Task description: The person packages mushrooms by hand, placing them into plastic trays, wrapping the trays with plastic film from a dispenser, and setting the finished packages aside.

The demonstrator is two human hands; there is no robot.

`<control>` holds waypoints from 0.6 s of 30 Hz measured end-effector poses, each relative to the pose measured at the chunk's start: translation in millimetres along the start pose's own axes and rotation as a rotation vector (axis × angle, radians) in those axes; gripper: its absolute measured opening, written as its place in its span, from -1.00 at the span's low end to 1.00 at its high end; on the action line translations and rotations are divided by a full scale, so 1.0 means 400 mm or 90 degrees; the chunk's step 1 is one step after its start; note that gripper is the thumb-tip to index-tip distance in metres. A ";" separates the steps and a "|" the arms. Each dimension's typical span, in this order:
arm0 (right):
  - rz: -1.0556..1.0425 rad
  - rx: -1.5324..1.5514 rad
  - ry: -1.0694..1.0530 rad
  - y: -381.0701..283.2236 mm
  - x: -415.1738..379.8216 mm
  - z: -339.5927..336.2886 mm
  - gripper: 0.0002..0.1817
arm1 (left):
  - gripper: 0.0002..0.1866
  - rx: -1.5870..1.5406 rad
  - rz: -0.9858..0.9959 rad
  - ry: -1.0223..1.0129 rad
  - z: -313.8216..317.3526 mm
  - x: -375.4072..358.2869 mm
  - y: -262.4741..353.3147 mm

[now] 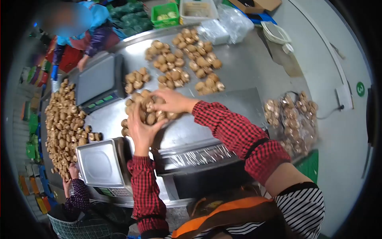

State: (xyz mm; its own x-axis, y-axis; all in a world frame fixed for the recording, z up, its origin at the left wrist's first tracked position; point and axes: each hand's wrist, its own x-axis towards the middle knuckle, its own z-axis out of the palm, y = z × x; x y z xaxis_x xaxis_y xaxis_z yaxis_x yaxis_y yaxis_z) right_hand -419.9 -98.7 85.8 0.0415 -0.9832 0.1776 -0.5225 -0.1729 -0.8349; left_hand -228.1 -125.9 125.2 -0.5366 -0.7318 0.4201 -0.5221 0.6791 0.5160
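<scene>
On the steel table [238,71], both hands in red-checked sleeves gather one small heap of brown mushrooms [149,109]. The left hand [141,129] is spread wide and cups the heap from the near side; the right hand [171,101] lies over its top, fingers curled loosely against the caps. How many mushrooms the heap holds is hard to count, since the hands cover most of it.

Beyond it lie about five more small heaps [187,59], set apart from one another. Two scales show: one [101,81] past the heap, one [101,165] near the left elbow. A long pile of mushrooms [63,127] runs along the far left; a co-worker's hand [73,171] touches its near end. A wrapped mushroom bundle [292,119] sits at the right, blurred by film. Another person [87,28] stands at the top left.
</scene>
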 end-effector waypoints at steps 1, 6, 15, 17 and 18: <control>0.048 -0.070 0.070 -0.005 -0.074 -0.021 -0.36 | 0.05 -0.035 0.050 -0.036 0.023 0.002 0.033; 0.250 -0.264 0.296 -0.062 -0.441 -0.123 -0.37 | 0.00 -0.187 0.190 -0.204 0.131 -0.031 0.264; 0.308 0.898 0.440 -0.093 -0.728 -0.285 -0.33 | -0.19 -0.362 -0.092 -0.115 0.052 -0.149 0.176; 0.334 0.939 0.448 -0.101 -0.831 -0.289 -0.33 | -0.53 -0.307 -0.203 -0.071 -0.008 -0.234 0.132; 0.354 0.988 0.432 -0.110 -0.868 -0.283 -0.34 | -0.67 -0.255 -0.279 -0.090 -0.036 -0.267 0.117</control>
State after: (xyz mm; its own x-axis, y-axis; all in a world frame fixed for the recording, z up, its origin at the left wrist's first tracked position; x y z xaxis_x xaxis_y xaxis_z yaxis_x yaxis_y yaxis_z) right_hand -507.8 256.9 119.9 -0.3760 -0.8145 -0.4419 0.8698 -0.1459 -0.4713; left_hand -185.6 -16.9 115.2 -0.4255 -0.9048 0.0163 -0.4389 0.2221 0.8707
